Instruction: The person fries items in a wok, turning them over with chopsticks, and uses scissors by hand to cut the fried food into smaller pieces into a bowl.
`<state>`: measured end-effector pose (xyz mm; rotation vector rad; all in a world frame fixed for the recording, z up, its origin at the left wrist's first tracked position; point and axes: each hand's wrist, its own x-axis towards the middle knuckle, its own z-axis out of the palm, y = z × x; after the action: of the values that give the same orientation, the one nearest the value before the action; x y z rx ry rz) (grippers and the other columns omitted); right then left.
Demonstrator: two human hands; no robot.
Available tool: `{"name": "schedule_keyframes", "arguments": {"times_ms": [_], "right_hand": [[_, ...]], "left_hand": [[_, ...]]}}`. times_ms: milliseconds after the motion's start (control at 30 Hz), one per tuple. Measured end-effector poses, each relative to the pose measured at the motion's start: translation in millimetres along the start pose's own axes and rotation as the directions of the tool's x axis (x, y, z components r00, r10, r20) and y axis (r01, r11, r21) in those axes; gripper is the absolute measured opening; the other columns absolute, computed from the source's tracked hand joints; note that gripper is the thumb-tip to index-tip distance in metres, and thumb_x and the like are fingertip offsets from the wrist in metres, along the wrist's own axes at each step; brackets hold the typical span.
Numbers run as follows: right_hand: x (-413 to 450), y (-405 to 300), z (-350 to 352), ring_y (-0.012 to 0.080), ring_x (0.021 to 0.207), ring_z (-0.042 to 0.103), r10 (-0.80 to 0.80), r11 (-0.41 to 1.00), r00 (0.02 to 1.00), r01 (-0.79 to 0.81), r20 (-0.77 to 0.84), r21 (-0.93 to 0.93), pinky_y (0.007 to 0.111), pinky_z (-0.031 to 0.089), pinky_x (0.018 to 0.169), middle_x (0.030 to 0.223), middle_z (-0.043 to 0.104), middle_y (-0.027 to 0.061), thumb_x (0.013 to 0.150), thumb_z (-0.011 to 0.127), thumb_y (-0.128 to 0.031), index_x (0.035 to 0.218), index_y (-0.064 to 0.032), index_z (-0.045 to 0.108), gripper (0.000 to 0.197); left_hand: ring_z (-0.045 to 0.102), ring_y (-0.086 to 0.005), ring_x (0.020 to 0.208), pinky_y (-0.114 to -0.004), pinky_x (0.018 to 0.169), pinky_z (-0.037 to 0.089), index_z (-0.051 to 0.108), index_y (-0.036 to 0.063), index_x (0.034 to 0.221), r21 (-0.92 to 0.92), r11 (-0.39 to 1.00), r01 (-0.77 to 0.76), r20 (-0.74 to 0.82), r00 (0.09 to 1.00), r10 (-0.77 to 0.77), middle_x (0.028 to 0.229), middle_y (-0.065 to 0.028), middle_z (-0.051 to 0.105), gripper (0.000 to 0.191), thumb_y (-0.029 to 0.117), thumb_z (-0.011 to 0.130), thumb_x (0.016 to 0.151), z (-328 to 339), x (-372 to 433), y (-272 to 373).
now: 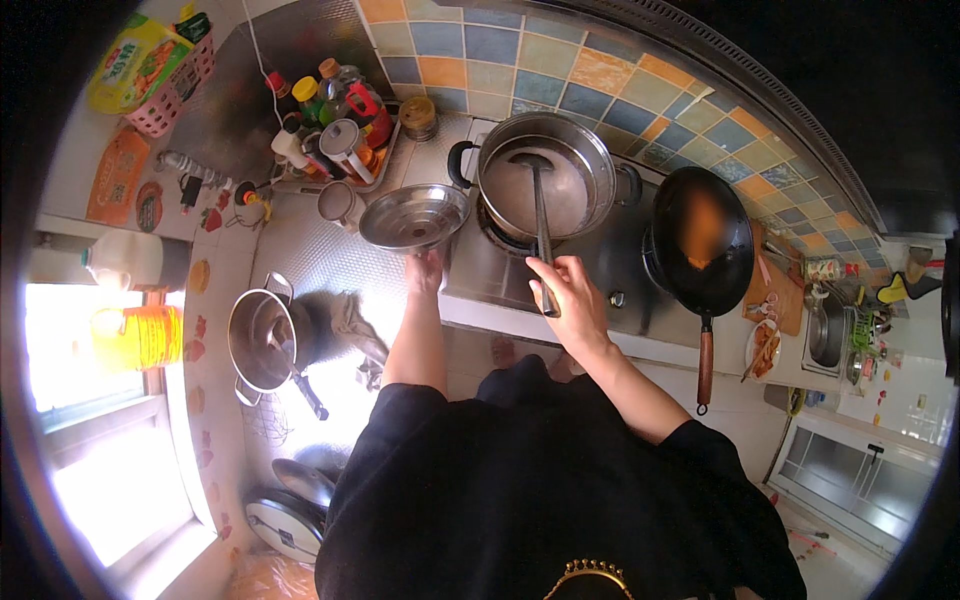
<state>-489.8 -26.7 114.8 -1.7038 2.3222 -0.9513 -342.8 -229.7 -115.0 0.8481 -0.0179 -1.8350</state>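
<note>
My left hand (425, 271) supports a shallow stainless steel bowl (415, 217) from its near side, left of the stove. The bowl shows no food that I can make out. My right hand (574, 304) grips the handle of a metal ladle (541, 217). The ladle's head dips into pale, cloudy liquid (566, 191) in a two-handled steel pot (600, 150), which sits on the left burner. To the right of that hand, a black wok (667, 225) with a wooden handle rests on the other burner. Something orange-brown lies inside it, blurred.
A steel pot (244, 330) with a black-handled utensil stands on the left counter beside a crumpled cloth (356, 326). Behind it is a tray (386, 169) of bottles. Right of the stove are a cutting board (784, 307), a plate of food (752, 341) and a sink (825, 337).
</note>
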Motion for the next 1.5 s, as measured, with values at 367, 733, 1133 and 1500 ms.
{"name": "schedule_keyframes", "arguments": {"times_ms": [367,733,1133,1500], "right_hand": [[4,1,-1,0.0217,0.070,0.052,-0.024,0.999,0.998,0.022,-0.054,-0.045,0.033,0.044,0.062,0.082,0.048,0.0062,0.070,0.066,-0.017,0.107,-0.0146,0.055,0.039],[-61,20,-13,0.0235,0.077,0.055,0.229,0.966,0.971,-0.219,-0.067,0.137,0.033,0.046,0.066,0.088,0.050,0.0107,0.068,0.060,-0.002,0.112,-0.0044,0.041,0.048],[-180,46,-32,0.0137,0.063,0.054,0.589,0.648,0.804,-0.414,-0.077,0.639,0.025,0.043,0.058,0.077,0.053,0.0047,0.078,0.053,-0.002,0.111,-0.0057,0.040,0.036],[-230,54,-3,0.0103,0.068,0.054,0.647,0.340,0.748,-0.111,-0.147,0.934,0.022,0.046,0.059,0.075,0.052,0.0055,0.081,0.045,0.003,0.109,-0.0023,0.044,0.028]], "left_hand": [[0.051,-0.0132,0.089,-0.020,0.075,0.046,0.048,0.0019,0.107,0.091,0.990,0.107,-0.035,0.994,-0.104,0.102,-0.0065,0.053,0.029,0.018,0.052,0.084,8,19,-9],[0.048,-0.0225,0.100,-0.028,0.090,0.042,0.043,-0.0054,0.107,0.062,0.973,0.221,-0.066,0.974,-0.216,0.107,-0.0133,0.046,0.030,0.018,0.046,0.087,20,-51,-15],[0.054,-0.0163,0.073,-0.029,0.069,0.050,0.052,0.0030,0.102,0.871,0.420,0.254,-0.053,0.899,-0.435,0.082,-0.0063,0.054,0.024,0.019,0.046,0.086,34,-196,-98],[0.054,-0.0145,0.070,-0.027,0.062,0.048,0.050,0.0048,0.098,0.959,-0.010,-0.283,0.251,0.866,-0.432,0.083,-0.0062,0.052,0.021,0.021,0.051,0.085,40,-227,-134]]}}
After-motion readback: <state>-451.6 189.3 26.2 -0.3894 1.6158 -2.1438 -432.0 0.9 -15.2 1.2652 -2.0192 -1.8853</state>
